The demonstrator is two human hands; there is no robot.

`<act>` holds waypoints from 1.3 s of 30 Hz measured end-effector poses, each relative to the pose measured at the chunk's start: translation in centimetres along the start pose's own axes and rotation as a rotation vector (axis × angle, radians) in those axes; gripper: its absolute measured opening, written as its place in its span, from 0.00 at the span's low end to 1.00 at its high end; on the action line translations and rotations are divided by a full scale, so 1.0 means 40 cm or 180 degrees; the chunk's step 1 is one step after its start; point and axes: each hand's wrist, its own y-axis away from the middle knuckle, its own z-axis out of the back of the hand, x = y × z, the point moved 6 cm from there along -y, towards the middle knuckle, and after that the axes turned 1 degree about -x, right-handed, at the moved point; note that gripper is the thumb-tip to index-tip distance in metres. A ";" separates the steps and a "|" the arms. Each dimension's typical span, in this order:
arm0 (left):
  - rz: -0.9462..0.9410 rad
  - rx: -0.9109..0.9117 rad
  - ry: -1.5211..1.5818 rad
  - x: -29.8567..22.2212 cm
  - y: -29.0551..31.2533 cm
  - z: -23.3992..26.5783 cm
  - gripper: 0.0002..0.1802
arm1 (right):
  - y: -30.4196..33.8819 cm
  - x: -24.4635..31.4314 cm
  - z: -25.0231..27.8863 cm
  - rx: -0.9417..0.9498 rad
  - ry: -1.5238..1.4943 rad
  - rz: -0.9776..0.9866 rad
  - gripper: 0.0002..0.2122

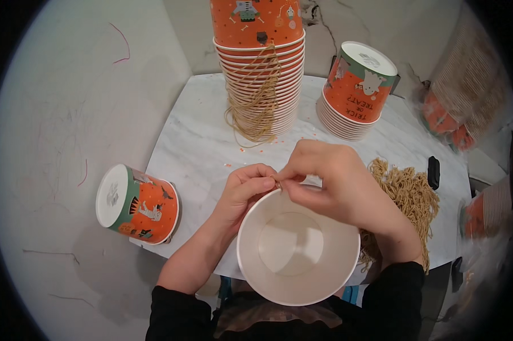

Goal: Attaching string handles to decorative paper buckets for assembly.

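A white-lined paper bucket (299, 287) faces me with its open mouth, tilted at the table's near edge. At its far rim my left hand (242, 193) is closed, thumb and forefinger pinched together, its side close against the bucket wall. My right hand (327, 182) reaches over the rim, also pinching, its fingertips meeting the left ones. A small bit of tan cord (277, 181) shows between the fingertips; the rest of it is hidden. Right of the bucket, a heap of tan cords (404, 196) lies partly under my right forearm.
A tall stack of orange buckets (259, 85) with cords hanging down it stands at the back. A shorter upturned stack (359, 91) is to its right, another upturned bucket (140, 204) at left. A black object (433, 173) lies near the right edge; bagged buckets (461, 85) sit beyond.
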 end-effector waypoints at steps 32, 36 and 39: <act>-0.0315 0.0023 -0.0264 -0.023 -0.005 -0.003 0.09 | -0.012 0.009 -0.018 -0.0576 0.0716 0.0619 0.07; -0.0356 0.0221 -0.0319 -0.030 -0.008 0.000 0.09 | -0.014 -0.004 -0.015 -0.0515 0.0523 0.0436 0.07; -0.0244 0.0185 -0.0143 -0.027 -0.014 0.004 0.08 | -0.017 -0.005 -0.011 -0.0415 0.0413 0.0287 0.05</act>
